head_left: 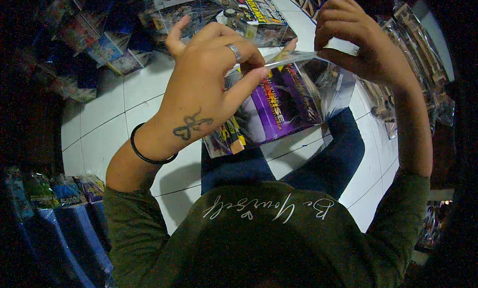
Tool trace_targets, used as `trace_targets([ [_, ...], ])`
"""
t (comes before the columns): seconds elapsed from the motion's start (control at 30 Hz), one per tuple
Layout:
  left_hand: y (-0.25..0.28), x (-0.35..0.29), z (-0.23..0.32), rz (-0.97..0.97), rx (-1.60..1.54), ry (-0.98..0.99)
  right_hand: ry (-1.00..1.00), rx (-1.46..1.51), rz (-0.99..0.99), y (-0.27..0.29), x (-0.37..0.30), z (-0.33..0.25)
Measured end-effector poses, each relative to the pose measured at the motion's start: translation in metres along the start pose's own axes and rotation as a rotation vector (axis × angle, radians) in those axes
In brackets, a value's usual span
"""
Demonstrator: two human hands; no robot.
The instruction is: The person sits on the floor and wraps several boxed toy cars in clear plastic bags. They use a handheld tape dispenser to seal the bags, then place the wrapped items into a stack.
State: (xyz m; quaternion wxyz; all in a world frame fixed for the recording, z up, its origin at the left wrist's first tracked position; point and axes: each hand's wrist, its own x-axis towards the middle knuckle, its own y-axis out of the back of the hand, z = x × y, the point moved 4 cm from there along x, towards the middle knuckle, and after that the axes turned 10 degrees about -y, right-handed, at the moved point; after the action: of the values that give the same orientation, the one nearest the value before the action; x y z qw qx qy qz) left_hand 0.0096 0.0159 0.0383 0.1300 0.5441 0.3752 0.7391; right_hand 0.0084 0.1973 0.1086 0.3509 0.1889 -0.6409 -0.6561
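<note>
A clear plastic bag (339, 91) is held up in front of me by its top edge. Inside it are a purple box (265, 114) and, at its left side, a yellow and black box (230, 137). My left hand (211, 59), with a ring and a black wristband, pinches the edge between thumb and forefinger while its other fingers spread out. Higher up on the right, my right hand (356, 41) has its fingers curled and grips the other end of that edge. The bag's plastic stretches between the two hands.
Beyond my hands lies a plastic-wrapped toy box (256, 16) on the white tiled floor (107, 106). Stacks of wrapped boxes (99, 41) stand at the far left, more wrapped packs (69, 191) at the near left. Bagged brown pieces (418, 64) line the right. My legs (341, 148) are below the bag.
</note>
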Motion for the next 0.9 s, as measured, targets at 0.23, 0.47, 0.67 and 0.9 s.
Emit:
trace_targets([
  [0.23, 0.017, -0.001, 0.003, -0.080, 0.065, 0.028, 0.125, 0.069, 0.194, -0.038, -0.005, -0.006],
  [0.47, 0.008, -0.005, 0.000, -0.067, -0.037, 0.065, 0.162, 0.102, 0.149, -0.037, 0.003, -0.009],
  [0.67, -0.027, -0.001, -0.028, 0.007, -0.597, 0.179, 0.090, -0.012, 0.339, -0.030, -0.002, -0.022],
  [0.9, -0.020, 0.007, -0.015, -0.147, -0.296, 0.104, 0.192, -0.198, 0.284, -0.053, -0.016, -0.011],
])
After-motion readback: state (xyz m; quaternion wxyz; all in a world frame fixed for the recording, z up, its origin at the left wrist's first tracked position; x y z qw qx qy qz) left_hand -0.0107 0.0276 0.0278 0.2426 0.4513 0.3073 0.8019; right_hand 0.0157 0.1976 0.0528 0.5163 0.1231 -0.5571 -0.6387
